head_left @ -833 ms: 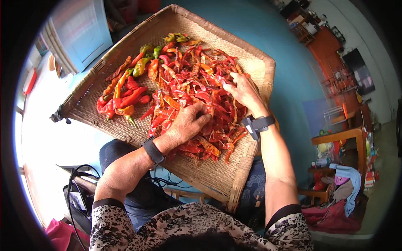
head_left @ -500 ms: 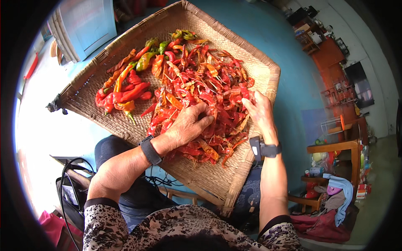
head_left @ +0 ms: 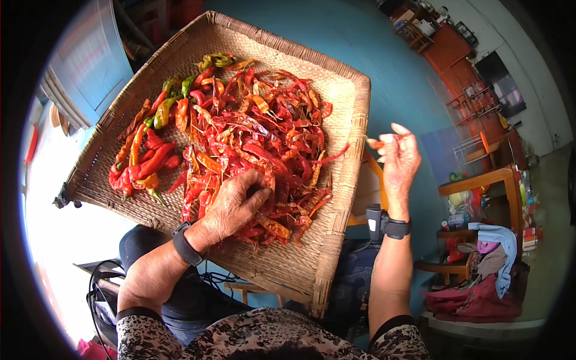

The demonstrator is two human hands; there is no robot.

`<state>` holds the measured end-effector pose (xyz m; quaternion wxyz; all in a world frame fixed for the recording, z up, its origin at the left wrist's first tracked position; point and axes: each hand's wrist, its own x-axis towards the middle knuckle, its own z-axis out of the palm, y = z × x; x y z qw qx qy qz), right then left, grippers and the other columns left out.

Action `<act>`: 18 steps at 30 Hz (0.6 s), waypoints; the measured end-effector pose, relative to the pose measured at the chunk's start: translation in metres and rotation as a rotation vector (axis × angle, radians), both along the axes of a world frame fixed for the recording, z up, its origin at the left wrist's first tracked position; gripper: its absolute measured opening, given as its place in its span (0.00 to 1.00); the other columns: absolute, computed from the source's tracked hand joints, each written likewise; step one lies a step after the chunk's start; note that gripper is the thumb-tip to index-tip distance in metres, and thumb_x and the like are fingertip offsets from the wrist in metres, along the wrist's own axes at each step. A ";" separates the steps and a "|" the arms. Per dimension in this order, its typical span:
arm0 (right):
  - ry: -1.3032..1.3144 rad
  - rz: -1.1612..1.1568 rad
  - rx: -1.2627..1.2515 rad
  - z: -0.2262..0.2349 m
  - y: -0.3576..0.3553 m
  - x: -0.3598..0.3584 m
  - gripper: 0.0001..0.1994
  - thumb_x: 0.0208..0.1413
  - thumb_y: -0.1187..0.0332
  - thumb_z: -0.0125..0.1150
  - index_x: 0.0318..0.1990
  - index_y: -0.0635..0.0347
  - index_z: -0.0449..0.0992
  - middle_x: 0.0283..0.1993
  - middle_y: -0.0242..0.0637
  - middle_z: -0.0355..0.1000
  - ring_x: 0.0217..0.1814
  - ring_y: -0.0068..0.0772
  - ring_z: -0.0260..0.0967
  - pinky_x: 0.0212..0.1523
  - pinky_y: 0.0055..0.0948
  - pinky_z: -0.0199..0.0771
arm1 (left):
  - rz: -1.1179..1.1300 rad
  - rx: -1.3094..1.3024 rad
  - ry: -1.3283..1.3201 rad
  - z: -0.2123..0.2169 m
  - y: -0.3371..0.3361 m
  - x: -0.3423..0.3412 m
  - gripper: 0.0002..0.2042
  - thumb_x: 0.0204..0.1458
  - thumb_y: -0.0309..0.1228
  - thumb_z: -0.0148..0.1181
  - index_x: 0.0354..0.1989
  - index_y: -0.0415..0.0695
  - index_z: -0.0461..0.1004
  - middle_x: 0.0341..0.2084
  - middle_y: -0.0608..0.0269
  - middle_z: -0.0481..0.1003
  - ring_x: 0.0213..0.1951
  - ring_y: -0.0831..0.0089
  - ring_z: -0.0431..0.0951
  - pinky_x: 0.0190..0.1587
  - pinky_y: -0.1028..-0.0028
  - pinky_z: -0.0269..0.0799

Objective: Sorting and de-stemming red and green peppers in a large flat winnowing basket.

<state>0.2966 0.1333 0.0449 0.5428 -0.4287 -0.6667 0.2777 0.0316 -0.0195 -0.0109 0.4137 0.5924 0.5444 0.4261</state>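
A wide woven basket tray (head_left: 338,90) with a raised rim lies tilted across my lap. It holds a big heap of wrinkled, dried red chili peppers (head_left: 270,135). Fresher peppers, red, orange and green, form a looser group (head_left: 147,159) on the tray's left side. My left hand (head_left: 237,201) rests on the near part of the heap, fingers curled down; what they grip is hidden. Beyond the right rim, off the tray, my right hand (head_left: 401,159) is raised and pinches a small orange-red chili pepper (head_left: 375,143), its pale stem pointing left.
A wooden chair (head_left: 480,186) stands at the right, with clothes (head_left: 474,294) piled by it. Under the tray's right edge a yellowish wooden piece (head_left: 369,189) shows. Black cables (head_left: 108,276) hang at the lower left. A light blue door panel (head_left: 90,60) is at the upper left.
My right hand has left the heap and swung right past the rim, now holding a small chili pepper. My left hand stays on the heap. The whole view has shifted, putting the tray further left.
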 end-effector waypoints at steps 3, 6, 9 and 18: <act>-0.169 -0.152 0.050 -0.007 0.020 0.034 0.11 0.59 0.74 0.53 0.49 0.66 0.69 0.30 0.32 0.71 0.27 0.20 0.70 0.29 0.20 0.71 | -0.026 -0.002 0.017 -0.002 0.006 0.006 0.03 0.59 0.24 0.49 0.34 0.38 0.66 0.23 0.64 0.75 0.27 0.79 0.74 0.30 0.77 0.71; -0.276 -0.199 -0.043 -0.012 0.031 0.050 0.15 0.57 0.73 0.56 0.51 0.66 0.68 0.34 0.40 0.73 0.33 0.31 0.74 0.36 0.29 0.74 | 0.040 0.045 -0.018 0.005 0.009 0.006 0.05 0.54 0.27 0.56 0.33 0.38 0.70 0.21 0.56 0.73 0.25 0.65 0.75 0.31 0.68 0.70; -0.993 -0.395 -0.010 -0.001 0.016 0.036 0.24 0.51 0.72 0.62 0.57 0.63 0.65 0.51 0.56 0.68 0.50 0.57 0.68 0.48 0.44 0.71 | 0.016 0.046 -0.015 0.003 0.008 0.003 0.04 0.55 0.25 0.54 0.33 0.38 0.69 0.21 0.59 0.73 0.25 0.71 0.75 0.30 0.71 0.71; -1.295 0.238 0.265 -0.043 -0.020 -0.025 0.06 0.47 0.79 0.50 0.32 0.63 0.73 0.38 0.45 0.69 0.48 0.46 0.64 0.48 0.40 0.66 | 0.055 0.120 0.099 -0.006 -0.002 0.007 0.06 0.52 0.28 0.58 0.33 0.39 0.70 0.21 0.49 0.73 0.27 0.53 0.77 0.30 0.64 0.72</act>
